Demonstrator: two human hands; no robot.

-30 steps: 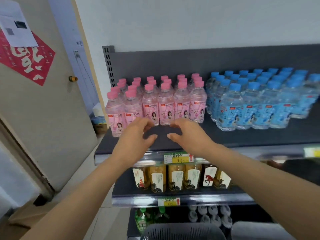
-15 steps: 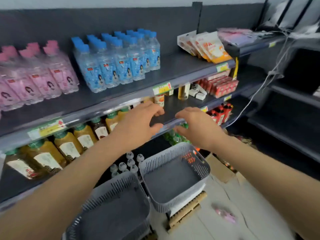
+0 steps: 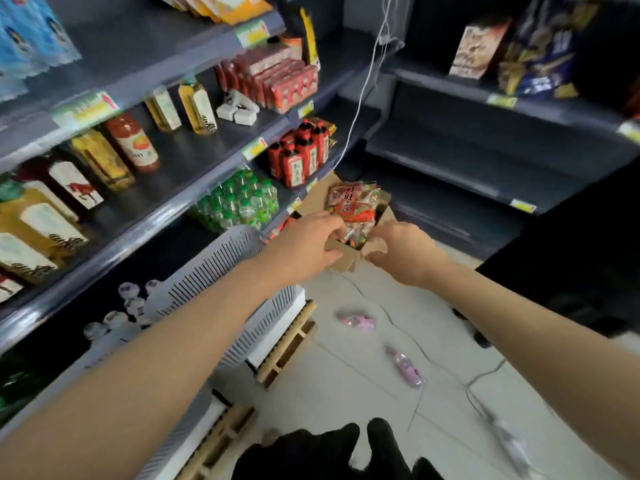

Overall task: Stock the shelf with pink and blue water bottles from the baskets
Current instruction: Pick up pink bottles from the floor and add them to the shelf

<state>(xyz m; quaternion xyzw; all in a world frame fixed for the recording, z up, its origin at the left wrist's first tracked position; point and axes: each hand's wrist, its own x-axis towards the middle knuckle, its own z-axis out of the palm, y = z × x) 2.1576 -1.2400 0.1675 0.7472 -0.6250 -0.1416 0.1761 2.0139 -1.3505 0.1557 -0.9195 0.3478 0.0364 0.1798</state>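
Observation:
My left hand [image 3: 304, 244] and my right hand [image 3: 403, 252] reach forward side by side, fingers loosely curled and apart, holding nothing. Two pink water bottles lie on the floor below them, one [image 3: 356, 320] nearer the hands and one [image 3: 406, 369] closer to me. A grey slotted basket [image 3: 239, 271] sits under my left forearm on a wooden pallet. Blue water bottles [image 3: 31, 39] stand on the top shelf at the upper left, blurred. The pink bottles on the shelf are out of view.
A cardboard box of red snack packs [image 3: 353, 206] stands on the floor just beyond my hands. Shelves with tea and sauce bottles [image 3: 131, 143] run along the left. A white cable [image 3: 360, 98] hangs down and trails across the floor. Dark shelves [image 3: 485, 161] fill the right.
My view has swung right and down from the stocked top shelf to the floor and lower shelves. Both hands stayed extended and empty, and two pink bottles on the floor came into view.

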